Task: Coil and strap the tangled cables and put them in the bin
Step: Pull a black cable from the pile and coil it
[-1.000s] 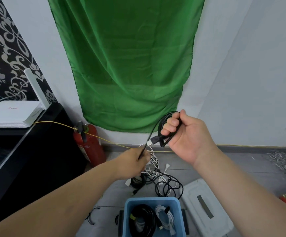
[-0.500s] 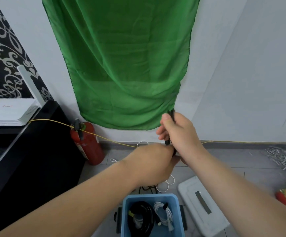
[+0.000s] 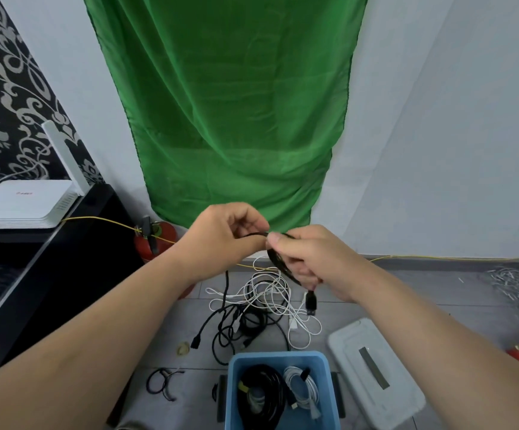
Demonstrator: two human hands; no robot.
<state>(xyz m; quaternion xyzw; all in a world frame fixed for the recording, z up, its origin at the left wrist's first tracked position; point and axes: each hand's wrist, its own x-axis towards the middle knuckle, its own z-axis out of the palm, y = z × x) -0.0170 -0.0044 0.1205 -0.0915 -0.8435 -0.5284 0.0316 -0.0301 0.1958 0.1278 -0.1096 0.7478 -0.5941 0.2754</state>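
Hands: the left hand (image 3: 230, 234) and the right hand (image 3: 312, 262) are raised close together above the floor, fingertips almost meeting.
Left hand: fingers curled, with thumb and fingertips pinching one strand of a thin black USB cable (image 3: 278, 264).
Right hand: fingers curled round the cable's gathered loops, with the thumb pressed on top just beside the left hand's fingertips.
Thin black USB cable: held in the air between both hands. A loop bows out of the right hand's grip, and its black plug (image 3: 311, 303) hangs below that hand.
Loose cables: a tangle of white and black cables (image 3: 253, 308) lies on the grey tiled floor (image 3: 407, 293), under the hands and just beyond the bin.
Bin: a blue plastic bin (image 3: 278, 356) stands open on the floor nearest the person. Inside it a black coiled cable (image 3: 264, 395) lies on the left and a white coiled cable (image 3: 303, 391) on the right.
Lid: a pale grey rectangular lid (image 3: 373, 367) lies flat just right of the bin.
Small items: a yellowish rubber band (image 3: 183, 349) and a black looped strap (image 3: 160, 383) lie on the floor left of the bin.
Back wall: a green cloth (image 3: 230, 103) hangs on the white wall. A red fire extinguisher (image 3: 154, 240) stands at its lower left, and a thin yellow cord (image 3: 103, 220) runs past it.
Left side: a white router with upright antennas (image 3: 25, 203) sits on a black desk (image 3: 65, 262).
Right side: a heap of pale shreds (image 3: 515, 283) lies by the wall.
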